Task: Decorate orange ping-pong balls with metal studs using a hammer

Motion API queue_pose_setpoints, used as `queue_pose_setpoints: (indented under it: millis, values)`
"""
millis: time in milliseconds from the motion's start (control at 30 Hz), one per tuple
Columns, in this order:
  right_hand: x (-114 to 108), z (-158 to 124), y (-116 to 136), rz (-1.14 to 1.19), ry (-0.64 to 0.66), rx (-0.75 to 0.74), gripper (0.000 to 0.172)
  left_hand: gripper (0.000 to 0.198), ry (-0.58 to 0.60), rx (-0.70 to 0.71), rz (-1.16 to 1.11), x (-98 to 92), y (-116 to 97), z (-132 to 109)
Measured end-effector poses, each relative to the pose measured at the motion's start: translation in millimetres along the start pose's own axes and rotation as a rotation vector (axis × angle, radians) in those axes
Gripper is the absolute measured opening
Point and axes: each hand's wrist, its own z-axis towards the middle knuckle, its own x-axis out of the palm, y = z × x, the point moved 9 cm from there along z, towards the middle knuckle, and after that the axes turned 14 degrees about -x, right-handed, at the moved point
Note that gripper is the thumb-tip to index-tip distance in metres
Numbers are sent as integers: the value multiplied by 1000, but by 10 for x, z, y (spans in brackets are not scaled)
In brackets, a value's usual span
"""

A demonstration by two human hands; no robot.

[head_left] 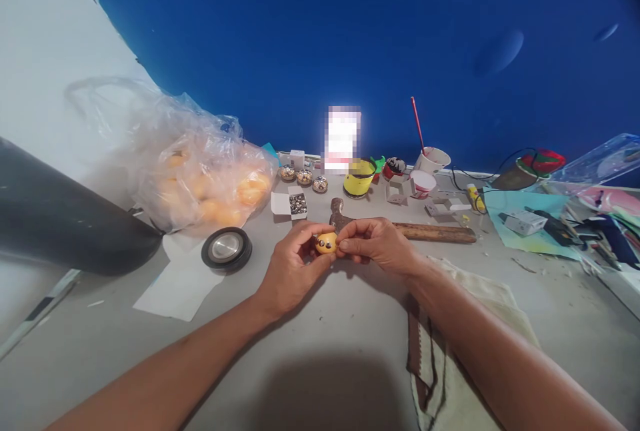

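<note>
My left hand (296,264) is closed around a small yellow ball (327,242) with a few shiny metal tack heads on its surface. On the ball's right side, the thumb and fingertips of my right hand (374,242) pinch together; what is between them is too small or hidden to make out. Just behind my hands lies a claw hammer (435,232), its metal head partly covered and its wooden handle pointing right. A small open white box (299,204) of shiny metal tacks stands beyond my left hand. Three balls covered in metal studs (305,177) sit behind that box.
At left are a clear plastic bag (200,178) of yellow-orange balls, a round black-rimmed metal disc (227,249) and a dark cylinder (65,211). A yellow cup (359,179) and white cup (433,160) stand at the back. A cloth (465,378) lies under my right forearm.
</note>
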Motion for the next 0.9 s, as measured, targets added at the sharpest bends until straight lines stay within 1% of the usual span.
queue_pose_setpoints:
  millis: [100, 200, 467, 600, 900]
  values:
    - [-2, -1, 11, -5, -26, 3, 25, 27, -7, 14, 12, -5, -21, 2]
    - [10, 1, 21, -18, -21, -4, 24, 24, -8, 16, 24, -3, -23, 1]
    - [30, -7, 45, -73, 5, -30, 20, 23, 43, -73, -2, 35, 57, 1]
    - [38, -11, 60, -80, -1, -40, 17, 23, 53, -86, -27, 40, 55, 10]
    - [43, 0, 51, -69, 0, -47, 20, 23, 46, -107, -56, 41, 55, 18]
